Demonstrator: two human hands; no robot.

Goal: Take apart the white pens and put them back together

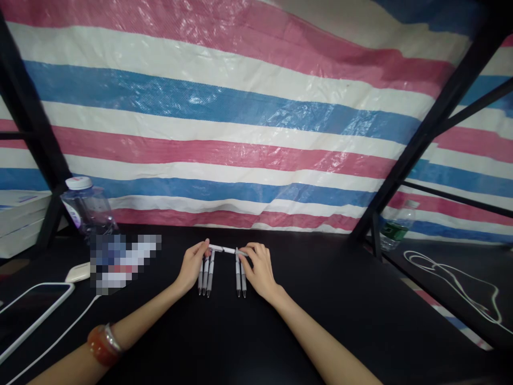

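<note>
A white pen lies level between my two hands, above the black table. My left hand pinches its left end with thumb and finger. At the other end, the fingers of my right hand are closed on it. Under and beside my left hand, several pens with white upper parts and grey grips lie side by side, tips toward me. Two similar pens rest next to my right hand, their upper ends partly hidden by its fingers.
The black table has a clear bottle, a white case, a tablet and a cable on the left. Books stand far left. Beyond the right frame bar are a green-labelled bottle and a white cable.
</note>
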